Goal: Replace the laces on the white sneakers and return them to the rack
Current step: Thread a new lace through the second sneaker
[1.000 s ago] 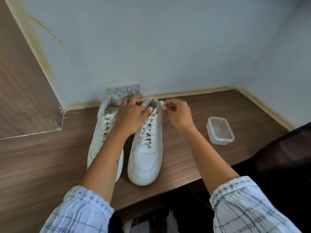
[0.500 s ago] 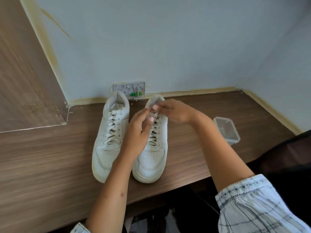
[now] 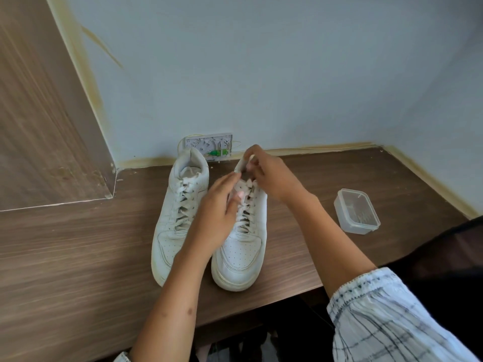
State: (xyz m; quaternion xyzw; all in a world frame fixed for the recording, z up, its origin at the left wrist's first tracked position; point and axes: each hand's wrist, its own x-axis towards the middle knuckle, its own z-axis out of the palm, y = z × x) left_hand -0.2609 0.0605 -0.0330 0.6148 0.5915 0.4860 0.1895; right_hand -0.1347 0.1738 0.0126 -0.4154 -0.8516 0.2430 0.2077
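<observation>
**Two hands at the top of the right shoe**

Head view: Two white sneakers stand side by side on a brown wooden table (image 3: 78, 257), toes toward the person, heels near the pale wall. The left sneaker (image 3: 180, 207) has its lace (image 3: 184, 205) done up, and no hand touches it. The right sneaker (image 3: 241, 246) is just beside it — both hands are busy over its top part.

The left hand (image 3: 217, 218) lies over the laces of the right sneaker (image 3: 247, 205). Its fingers are bent, and the thumb and fingertips meet at the top lace holes. It looks like a pinch on the lace, but the bit between the fingers is too small to be sure.

The right hand (image 3: 271, 176) is at the heel end of the same shoe. Its fingers curl in around the shoe's tongue or the lace end — I cannot tell which.

A small clear plastic box (image 3: 356, 211) with a lid sits on the table, well apart to the right. A white wall plate (image 3: 209, 143) with little wires is behind the shoes.
</observation>
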